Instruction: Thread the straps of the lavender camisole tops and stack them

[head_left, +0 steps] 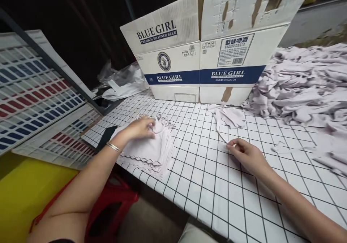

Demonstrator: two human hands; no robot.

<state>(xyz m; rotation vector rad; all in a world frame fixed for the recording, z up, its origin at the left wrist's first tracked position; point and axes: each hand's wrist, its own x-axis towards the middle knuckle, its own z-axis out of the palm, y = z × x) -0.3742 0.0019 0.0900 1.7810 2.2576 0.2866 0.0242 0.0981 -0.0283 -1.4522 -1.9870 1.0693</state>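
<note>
On the left of the table lies a stack of pale pink fabric pieces (143, 151) with zigzag-cut edges and small loops at the far side. My left hand (139, 129), with a bangle at the wrist, is over the stack, its fingers curled on the bunched edge of the top piece. To the right, my right hand (245, 154) pinches the end of a thin pale strip (222, 136) just above the table. This strip runs back to a small crumpled fabric piece (229, 116) in front of the carton.
A white and blue beer carton (200, 62) stands at the back of the grid-patterned table (197, 156). A big heap of pale fabric (306, 84) covers the right side. Clear plastic bags (124, 80) lie back left, and a red stool (114, 199) is below the front edge.
</note>
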